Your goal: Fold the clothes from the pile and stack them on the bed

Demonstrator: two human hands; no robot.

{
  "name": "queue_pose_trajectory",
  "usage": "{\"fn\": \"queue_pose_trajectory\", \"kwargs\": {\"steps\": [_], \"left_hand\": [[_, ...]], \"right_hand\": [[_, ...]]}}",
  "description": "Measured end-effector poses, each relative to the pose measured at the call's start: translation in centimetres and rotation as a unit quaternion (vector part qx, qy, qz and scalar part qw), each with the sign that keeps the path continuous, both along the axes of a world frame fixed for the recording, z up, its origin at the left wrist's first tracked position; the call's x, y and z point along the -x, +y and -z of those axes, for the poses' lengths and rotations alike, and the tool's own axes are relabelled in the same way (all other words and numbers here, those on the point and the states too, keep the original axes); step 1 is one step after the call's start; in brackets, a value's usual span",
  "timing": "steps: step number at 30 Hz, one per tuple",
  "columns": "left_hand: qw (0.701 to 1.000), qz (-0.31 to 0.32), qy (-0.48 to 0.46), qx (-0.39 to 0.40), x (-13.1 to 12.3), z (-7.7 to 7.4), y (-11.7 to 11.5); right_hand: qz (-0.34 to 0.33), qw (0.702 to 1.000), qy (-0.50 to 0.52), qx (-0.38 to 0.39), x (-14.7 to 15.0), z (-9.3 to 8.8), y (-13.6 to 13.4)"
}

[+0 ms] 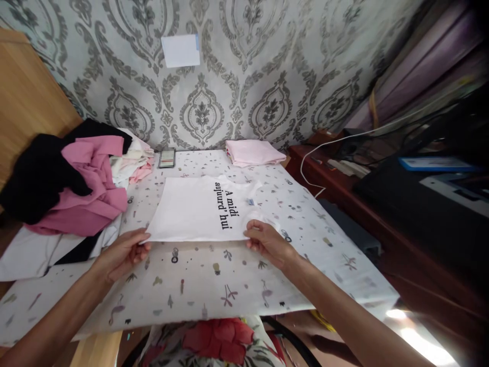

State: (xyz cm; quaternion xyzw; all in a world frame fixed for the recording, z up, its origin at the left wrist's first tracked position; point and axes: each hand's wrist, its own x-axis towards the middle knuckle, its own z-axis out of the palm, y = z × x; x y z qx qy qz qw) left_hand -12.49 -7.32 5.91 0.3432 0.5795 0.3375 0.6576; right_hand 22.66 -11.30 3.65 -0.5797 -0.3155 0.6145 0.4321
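Observation:
A white sleeveless shirt with black lettering lies sideways on the table, its neck end toward the right. My left hand pinches the near corner of its hem. At the other end of the same near edge, my right hand grips the cloth close to the armhole. Between the two hands the near edge runs straight and looks slightly raised off the patterned tablecloth.
A heap of black, pink and white clothes lies at the left. Folded pink cloth and a small framed item sit by the wall. On the right stands a dark red desk with a white cable.

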Motion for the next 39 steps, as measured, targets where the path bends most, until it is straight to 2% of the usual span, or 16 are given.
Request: {"fn": "queue_pose_trajectory", "kwargs": {"steps": [5, 11, 17, 22, 26, 29, 31, 32, 34, 36, 37, 39], "left_hand": [[0.998, 0.037, -0.004, 0.046, 0.2, 0.9, -0.7], [0.987, 0.145, 0.052, 0.035, 0.4, 1.0, -0.6], [0.993, 0.085, 0.083, 0.02, 1.4, 0.4, -0.5], [0.988, 0.116, 0.098, 0.014, 0.5, -0.2, -0.6], [0.989, 0.114, 0.098, 0.01, 0.0, 0.5, -0.4], [0.98, 0.137, 0.145, -0.027, 0.7, 0.9, -0.3], [0.953, 0.199, 0.222, -0.05, 1.5, 0.7, -0.2], [0.928, 0.23, 0.284, -0.07, 1.7, 0.5, 0.0], [0.856, 0.249, 0.429, -0.144, 1.3, 0.1, 0.8], [0.788, 0.23, 0.511, -0.254, -0.9, 0.1, 2.3], [0.769, 0.228, 0.51, -0.31, -2.6, 0.4, 3.3], [0.755, 0.256, 0.447, -0.405, -6.8, 1.5, 5.7]], "right_hand": [[-0.049, 0.994, -0.092, -0.01, 0.0, 0.3, -0.5], [-0.111, 0.982, -0.151, -0.019, -0.3, 0.2, -0.5], [-0.115, 0.985, -0.131, -0.013, -1.1, 0.7, -0.7], [-0.111, 0.988, -0.111, 0.0, -1.1, 1.0, -0.6], [-0.093, 0.989, -0.113, -0.001, -0.7, 1.1, -0.9], [-0.13, 0.979, -0.154, -0.011, -1.4, 0.5, -1.1], [-0.155, 0.962, -0.221, -0.032, -2.2, -0.2, -0.9], [-0.154, 0.951, -0.262, -0.054, -2.4, -0.6, -0.5], [-0.136, 0.92, -0.345, -0.129, -2.4, -1.3, 1.0], [-0.14, 0.87, -0.416, -0.226, -1.2, -1.4, 3.6], [-0.157, 0.837, -0.448, -0.27, -0.3, -1.2, 5.1], [-0.206, 0.775, -0.497, -0.332, 2.1, -0.2, 8.6]]}}
